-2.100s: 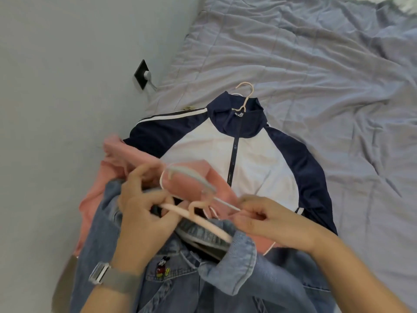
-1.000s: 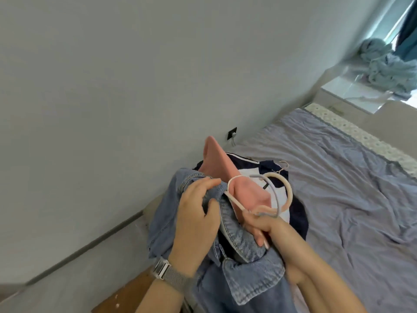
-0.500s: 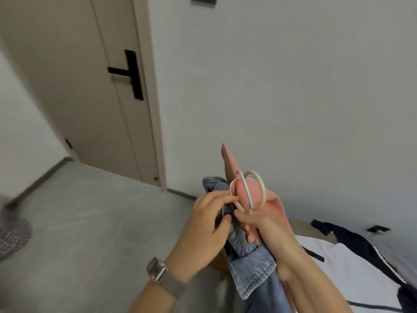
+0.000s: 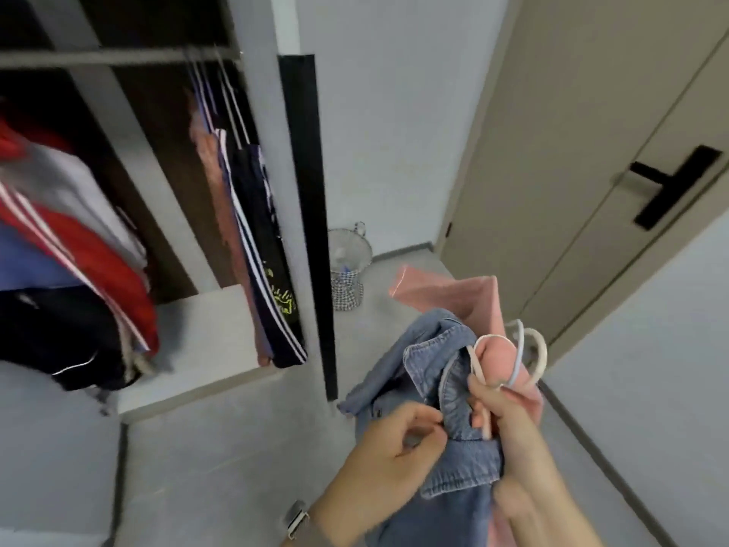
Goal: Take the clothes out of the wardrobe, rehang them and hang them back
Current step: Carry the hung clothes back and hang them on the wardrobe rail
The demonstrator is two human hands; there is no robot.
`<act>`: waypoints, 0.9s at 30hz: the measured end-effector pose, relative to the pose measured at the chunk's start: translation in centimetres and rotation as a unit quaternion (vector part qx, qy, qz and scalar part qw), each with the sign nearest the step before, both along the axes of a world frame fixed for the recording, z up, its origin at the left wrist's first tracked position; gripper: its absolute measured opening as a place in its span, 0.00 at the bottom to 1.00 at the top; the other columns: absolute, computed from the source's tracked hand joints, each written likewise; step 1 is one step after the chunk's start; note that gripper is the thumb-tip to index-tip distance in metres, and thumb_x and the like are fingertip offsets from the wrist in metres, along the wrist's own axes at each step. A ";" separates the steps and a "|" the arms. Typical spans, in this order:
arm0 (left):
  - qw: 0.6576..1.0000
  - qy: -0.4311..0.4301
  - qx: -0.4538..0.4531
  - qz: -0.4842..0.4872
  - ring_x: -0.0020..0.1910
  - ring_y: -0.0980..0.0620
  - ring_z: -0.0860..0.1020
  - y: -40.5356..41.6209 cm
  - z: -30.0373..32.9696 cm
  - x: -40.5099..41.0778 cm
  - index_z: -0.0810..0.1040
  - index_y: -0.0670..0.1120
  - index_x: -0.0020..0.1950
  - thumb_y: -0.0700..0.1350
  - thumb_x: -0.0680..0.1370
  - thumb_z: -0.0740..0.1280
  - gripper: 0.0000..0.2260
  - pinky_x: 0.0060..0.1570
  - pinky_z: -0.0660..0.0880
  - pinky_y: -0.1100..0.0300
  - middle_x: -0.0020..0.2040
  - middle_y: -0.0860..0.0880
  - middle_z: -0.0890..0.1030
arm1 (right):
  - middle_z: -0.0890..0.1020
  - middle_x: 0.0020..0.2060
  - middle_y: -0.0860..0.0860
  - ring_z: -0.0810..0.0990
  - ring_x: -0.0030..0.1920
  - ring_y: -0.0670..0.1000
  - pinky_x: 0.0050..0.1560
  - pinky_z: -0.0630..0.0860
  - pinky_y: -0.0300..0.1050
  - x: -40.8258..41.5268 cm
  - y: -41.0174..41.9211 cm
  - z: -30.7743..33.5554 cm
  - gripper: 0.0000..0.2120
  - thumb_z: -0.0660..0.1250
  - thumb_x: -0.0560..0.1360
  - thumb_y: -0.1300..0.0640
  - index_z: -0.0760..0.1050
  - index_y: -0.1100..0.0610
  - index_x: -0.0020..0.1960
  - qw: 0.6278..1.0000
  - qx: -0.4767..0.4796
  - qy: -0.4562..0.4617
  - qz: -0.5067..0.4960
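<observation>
My right hand clamps the hanger hooks together, left hand pinches the denim collar so both garments stay bunched for carrying toward the wardrobe rail.

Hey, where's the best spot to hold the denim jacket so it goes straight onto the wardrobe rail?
Probably by the hanger hooks, not the cloth. They stick up in open loops above the denim jacket, so a grip just below the loops, coming from underneath, leaves the curves free for the rail. The right hand holds there now; the left hand pinches the collar.
</observation>
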State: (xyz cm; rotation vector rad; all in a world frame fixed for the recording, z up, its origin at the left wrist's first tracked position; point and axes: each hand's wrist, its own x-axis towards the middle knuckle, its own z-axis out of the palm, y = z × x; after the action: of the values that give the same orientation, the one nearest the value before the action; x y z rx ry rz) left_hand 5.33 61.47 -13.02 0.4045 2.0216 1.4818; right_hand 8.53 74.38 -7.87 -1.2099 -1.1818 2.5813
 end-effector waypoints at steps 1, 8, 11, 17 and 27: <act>1.000 0.003 -0.009 0.029 0.47 0.70 0.76 -1.3 0.3 -0.3 0.75 0.57 0.52 0.50 0.77 0.66 0.04 0.47 0.70 0.74 0.48 0.58 0.80 | 0.73 0.18 0.50 0.72 0.17 0.47 0.20 0.71 0.35 -0.8 -1.6 0.2 0.13 0.66 0.75 0.63 0.70 0.58 0.32 1.000 -0.006 0.007 0.013; 0.970 0.024 0.004 0.240 0.43 0.60 0.76 -10.4 2.2 -0.6 0.73 0.53 0.45 0.53 0.73 0.64 0.06 0.49 0.72 0.64 0.43 0.54 0.79 | 0.75 0.24 0.51 0.75 0.23 0.47 0.24 0.74 0.35 -4.6 -12.1 -0.3 0.09 0.64 0.77 0.63 0.73 0.59 0.38 0.992 -0.027 0.005 0.125; 0.948 0.049 0.013 0.314 0.40 0.62 0.75 -13.9 3.1 -0.9 0.76 0.50 0.46 0.46 0.80 0.61 0.06 0.46 0.71 0.69 0.42 0.52 0.79 | 0.79 0.28 0.53 0.79 0.30 0.51 0.31 0.77 0.40 -5.8 -15.6 0.4 0.10 0.62 0.79 0.60 0.75 0.60 0.40 0.974 -0.049 0.002 0.222; 0.951 0.095 -0.056 0.290 0.51 0.56 0.79 -22.8 4.3 -0.7 0.78 0.54 0.55 0.56 0.77 0.62 0.11 0.55 0.74 0.55 0.51 0.54 0.82 | 0.84 0.37 0.54 0.83 0.35 0.51 0.30 0.80 0.42 -7.0 -23.3 0.7 0.09 0.59 0.80 0.60 0.77 0.61 0.49 0.930 -0.025 0.027 0.365; 0.937 0.087 -0.040 0.335 0.47 0.53 0.80 -40.3 2.5 -2.5 0.79 0.54 0.53 0.49 0.77 0.67 0.06 0.49 0.75 0.61 0.48 0.51 0.82 | 0.86 0.42 0.54 0.85 0.36 0.49 0.31 0.78 0.41 -11.3 -40.6 -0.3 0.09 0.58 0.81 0.60 0.76 0.60 0.51 0.863 0.028 0.018 0.504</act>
State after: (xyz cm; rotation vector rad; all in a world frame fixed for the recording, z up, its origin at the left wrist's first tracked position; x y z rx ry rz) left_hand 2.82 21.14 -10.48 -0.2329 2.5014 1.7811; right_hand -2.74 33.75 -8.15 -0.5483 -2.3326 3.1014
